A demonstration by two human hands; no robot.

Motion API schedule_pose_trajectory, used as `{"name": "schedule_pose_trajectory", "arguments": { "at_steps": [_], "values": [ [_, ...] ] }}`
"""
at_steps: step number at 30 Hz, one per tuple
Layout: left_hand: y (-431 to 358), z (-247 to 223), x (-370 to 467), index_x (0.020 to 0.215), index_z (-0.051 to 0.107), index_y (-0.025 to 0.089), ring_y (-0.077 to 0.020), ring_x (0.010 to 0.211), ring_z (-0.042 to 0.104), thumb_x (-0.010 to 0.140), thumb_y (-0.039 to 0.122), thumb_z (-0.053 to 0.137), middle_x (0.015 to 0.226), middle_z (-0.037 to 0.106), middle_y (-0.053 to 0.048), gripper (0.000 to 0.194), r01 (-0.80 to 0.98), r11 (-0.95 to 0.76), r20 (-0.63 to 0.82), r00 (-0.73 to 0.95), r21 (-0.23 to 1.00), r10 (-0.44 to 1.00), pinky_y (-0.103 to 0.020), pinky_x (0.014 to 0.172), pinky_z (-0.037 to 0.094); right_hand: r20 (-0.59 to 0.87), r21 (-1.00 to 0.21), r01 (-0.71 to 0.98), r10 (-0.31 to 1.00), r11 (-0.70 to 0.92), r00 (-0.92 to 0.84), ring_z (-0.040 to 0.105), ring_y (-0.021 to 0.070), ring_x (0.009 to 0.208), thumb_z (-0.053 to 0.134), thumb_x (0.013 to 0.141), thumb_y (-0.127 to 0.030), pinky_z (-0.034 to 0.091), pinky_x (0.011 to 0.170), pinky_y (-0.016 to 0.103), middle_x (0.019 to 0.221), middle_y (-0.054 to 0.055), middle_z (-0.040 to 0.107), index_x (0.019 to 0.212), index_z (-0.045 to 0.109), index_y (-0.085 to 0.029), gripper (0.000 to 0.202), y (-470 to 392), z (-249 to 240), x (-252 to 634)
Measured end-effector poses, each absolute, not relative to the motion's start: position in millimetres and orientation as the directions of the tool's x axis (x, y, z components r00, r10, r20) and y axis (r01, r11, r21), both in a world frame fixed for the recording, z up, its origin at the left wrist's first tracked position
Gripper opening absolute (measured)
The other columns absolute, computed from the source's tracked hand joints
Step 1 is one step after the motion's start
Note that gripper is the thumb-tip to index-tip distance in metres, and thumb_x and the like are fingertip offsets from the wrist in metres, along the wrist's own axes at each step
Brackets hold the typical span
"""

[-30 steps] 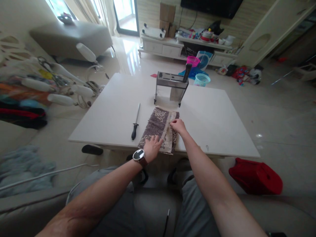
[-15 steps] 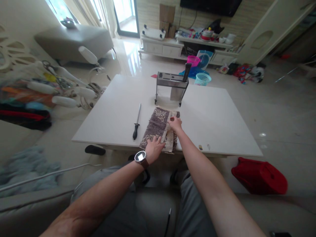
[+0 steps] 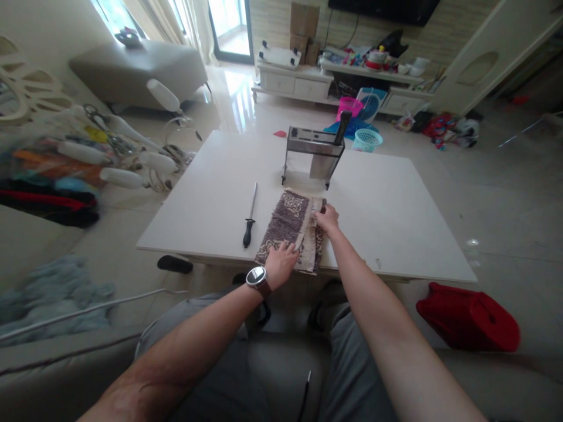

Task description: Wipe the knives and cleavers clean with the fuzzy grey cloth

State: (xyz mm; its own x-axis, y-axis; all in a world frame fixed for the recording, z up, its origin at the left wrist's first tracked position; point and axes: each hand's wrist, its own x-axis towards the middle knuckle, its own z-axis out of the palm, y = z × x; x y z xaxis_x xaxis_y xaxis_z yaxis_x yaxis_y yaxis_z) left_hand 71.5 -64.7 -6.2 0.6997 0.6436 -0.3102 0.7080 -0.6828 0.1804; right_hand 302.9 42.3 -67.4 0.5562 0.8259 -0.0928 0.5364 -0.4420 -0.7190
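A folded brown and beige patterned towel (image 3: 285, 220) lies at the near edge of the white table (image 3: 387, 205). My left hand (image 3: 281, 261) rests flat on its near part, fingers spread. At the towel's upper right edge, my right hand (image 3: 328, 219) is closed with fingers pinching the cloth. Left of the towel lies a honing steel (image 3: 248, 225) with a black handle, its rod pointing away from me. Behind the towel stands a metal-framed knife block (image 3: 314, 138), and a black-handled knife (image 3: 343, 128) is upright in its right side.
A small clear object (image 3: 378, 263) lies near the front edge, right of my right forearm. A red bag-like object (image 3: 468, 316) is beyond the table's near right corner. Baskets (image 3: 368, 139) stand on the floor behind the table.
My right hand has moved right across the towel to its right edge. My left hand keeps its place on the cloth. The whole view has shifted slightly.
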Motion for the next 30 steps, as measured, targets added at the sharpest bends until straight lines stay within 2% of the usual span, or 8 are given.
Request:
{"name": "schedule_pose_trajectory", "arguments": {
  "at_steps": [4, 7, 9, 14, 18, 22, 27, 30],
  "values": [
    [-60, -6, 70, 0.123, 0.062, 0.016, -0.0369, 0.128, 0.048, 0.084, 0.015, 0.067, 0.134, 0.056, -0.019, 0.04, 0.694, -0.682, -0.314, 0.716, 0.229, 0.623, -0.057, 0.097, 0.052, -0.166, -0.69, 0.545, 0.837, -0.476, 0.521, 0.064, 0.0284, 0.115, 0.064, 0.08, -0.028, 0.051, 0.102, 0.042, 0.118, 0.015, 0.071, 0.107, 0.07, -0.018, 0.029, 38, -64, 299],
    [-58, -5, 70, 0.12, 0.062, 0.014, -0.0365, 0.125, 0.051, 0.082, 0.02, 0.072, 0.133, 0.056, -0.019, 0.04, 0.689, -0.683, -0.327, 0.721, 0.244, 0.611, -0.055, 0.094, 0.056, -0.253, -0.712, 0.535, 0.878, -0.454, 0.407, 0.07, 0.0222, 0.089, 0.065, 0.079, -0.027, 0.056, 0.088, 0.035, 0.093, 0.007, 0.075, 0.097, 0.072, -0.019, 0.021, 38, -63, 288],
    [-58, -5, 71, 0.118, 0.063, 0.013, -0.0362, 0.123, 0.054, 0.082, 0.021, 0.071, 0.133, 0.056, -0.019, 0.038, 0.688, -0.685, -0.32, 0.722, 0.24, 0.613, -0.053, 0.092, 0.057, -0.278, -0.735, 0.522, 0.894, -0.433, 0.351, 0.069, 0.0201, 0.083, 0.066, 0.078, -0.026, 0.056, 0.085, 0.033, 0.086, 0.003, 0.075, 0.098, 0.074, -0.02, 0.022, 39, -64, 279],
    [-60, -5, 77, 0.106, 0.066, 0.014, -0.0308, 0.112, 0.062, 0.088, 0.014, 0.057, 0.121, 0.061, -0.017, 0.021, 0.713, -0.647, -0.277, 0.701, 0.271, 0.657, -0.044, 0.091, 0.058, -0.253, -0.792, 0.477, 0.916, -0.38, 0.31, 0.071, 0.0202, 0.093, 0.064, 0.078, -0.026, 0.054, 0.093, 0.032, 0.094, 0.004, 0.078, 0.095, 0.078, -0.019, 0.023, 42, -62, 266],
    [-60, -3, 87, 0.105, 0.063, 0.015, -0.0242, 0.101, 0.065, 0.091, 0.007, 0.046, 0.116, 0.06, -0.014, 0.023, 0.728, -0.589, -0.187, 0.671, 0.352, 0.717, -0.038, 0.092, 0.057, -0.163, -0.832, 0.451, 0.918, -0.325, 0.361, 0.07, 0.0224, 0.108, 0.056, 0.083, -0.026, 0.051, 0.103, 0.035, 0.115, 0.007, 0.077, 0.111, 0.076, -0.018, 0.036, 45, -53, 268],
    [-63, -4, 101, 0.11, 0.059, 0.016, -0.0226, 0.102, 0.062, 0.09, 0.004, 0.044, 0.119, 0.057, -0.014, 0.028, 0.667, -0.588, -0.054, 0.681, 0.458, 0.731, -0.035, 0.097, 0.054, -0.064, -0.872, 0.417, 0.904, -0.256, 0.422, 0.063, 0.0226, 0.125, 0.053, 0.081, -0.022, 0.044, 0.113, 0.034, 0.132, 0.009, 0.071, 0.12, 0.073, -0.015, 0.045, 45, -48, 275],
    [-71, -15, 112, 0.108, 0.06, 0.016, -0.023, 0.104, 0.06, 0.09, 0.003, 0.044, 0.113, 0.059, -0.013, 0.027, 0.609, -0.576, -0.068, 0.717, 0.545, 0.694, -0.036, 0.101, 0.052, -0.164, -0.887, 0.322, 0.879, -0.33, 0.447, 0.072, 0.0251, 0.104, 0.058, 0.075, -0.021, 0.055, 0.099, 0.038, 0.111, 0.01, 0.078, 0.109, 0.076, -0.013, 0.04, 43, -60, 280],
    [-72, -25, 113, 0.109, 0.061, 0.017, -0.0225, 0.102, 0.06, 0.086, 0.0, 0.044, 0.109, 0.06, -0.011, 0.033, 0.61, -0.525, -0.102, 0.705, 0.593, 0.702, -0.035, 0.098, 0.052, -0.215, -0.891, 0.287, 0.884, -0.351, 0.414, 0.073, 0.0241, 0.096, 0.062, 0.075, -0.024, 0.058, 0.093, 0.038, 0.105, 0.011, 0.079, 0.112, 0.075, -0.012, 0.042, 43, -69, 277]
  ]
}}
